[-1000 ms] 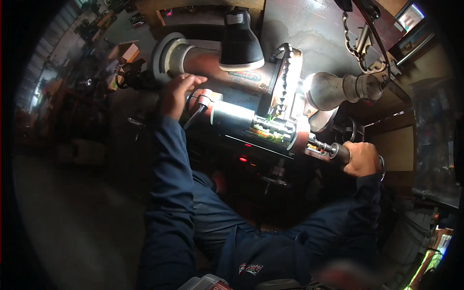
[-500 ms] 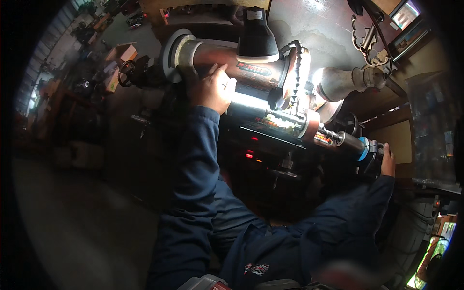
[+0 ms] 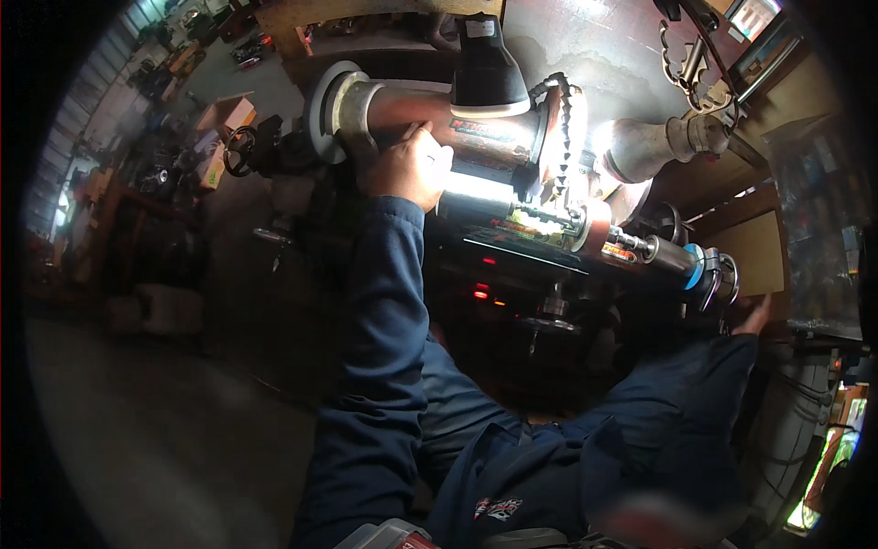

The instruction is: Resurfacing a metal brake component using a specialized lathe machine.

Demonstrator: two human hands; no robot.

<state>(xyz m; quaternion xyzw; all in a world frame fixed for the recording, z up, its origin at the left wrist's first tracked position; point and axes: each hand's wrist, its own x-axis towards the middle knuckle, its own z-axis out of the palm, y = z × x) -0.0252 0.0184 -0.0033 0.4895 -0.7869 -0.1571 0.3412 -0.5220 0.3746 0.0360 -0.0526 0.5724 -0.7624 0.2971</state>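
My left hand (image 3: pixel 413 169) lies against a brown cylindrical housing (image 3: pixel 494 137), behind the left end of a bright metal cylinder (image 3: pixel 480 194). Its fingers are slightly bent and apart, though some are hidden, and I see nothing held. A grey grinding-wheel-like disc (image 3: pixel 322 110) stands just left of it. At the machine's right end, my right hand (image 3: pixel 754 316) is apart from the metal ring handles (image 3: pixel 722 276), thumb raised and other fingers in shadow. A blue ring (image 3: pixel 697 267) encircles the shaft end next to these handles.
A black lamp head (image 3: pixel 489 73) hangs over the housing. A segmented hose (image 3: pixel 564 128) curves down to the shaft. Below stands a small handwheel (image 3: pixel 551 323). A grey rounded motor-like body (image 3: pixel 645 148) sits behind right, and an open cardboard box (image 3: pixel 227 119) far left.
My right hand has come off the ring handles at the right end and moved slightly right and down. The ring handles have turned. My left hand stays at the housing.
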